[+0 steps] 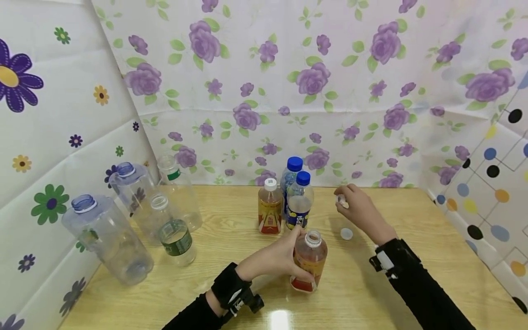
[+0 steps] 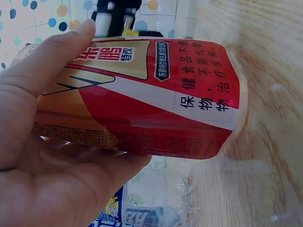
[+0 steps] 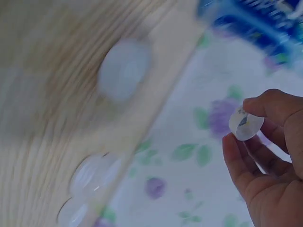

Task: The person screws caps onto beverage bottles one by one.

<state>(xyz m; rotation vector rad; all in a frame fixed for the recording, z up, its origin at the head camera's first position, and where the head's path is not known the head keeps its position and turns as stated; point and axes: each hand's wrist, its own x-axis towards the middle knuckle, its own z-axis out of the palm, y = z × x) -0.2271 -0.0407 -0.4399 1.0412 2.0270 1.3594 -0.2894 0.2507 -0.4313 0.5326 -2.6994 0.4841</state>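
Observation:
My left hand (image 1: 280, 259) grips an uncapped plastic drink bottle (image 1: 310, 259) with a red and gold label. The bottle stands upright, its open mouth facing up; in the left wrist view the thumb and fingers wrap its label (image 2: 156, 104). Over the back right of the table, my right hand (image 1: 360, 206) pinches a small white bottle cap (image 3: 246, 124) between thumb and fingertips. A white round cap (image 1: 346, 234) lies on the wood just below that hand. More white round pieces (image 3: 94, 172) rest near the table's edge in the right wrist view.
Behind the gripped bottle stand a white-capped bottle (image 1: 270, 208) with a similar label and two blue-capped bottles, one Pepsi-labelled (image 1: 299, 201). Several uncapped clear bottles (image 1: 111, 243) stand at the left. Flowered sheets (image 1: 247, 91) enclose the wooden table (image 1: 231, 206).

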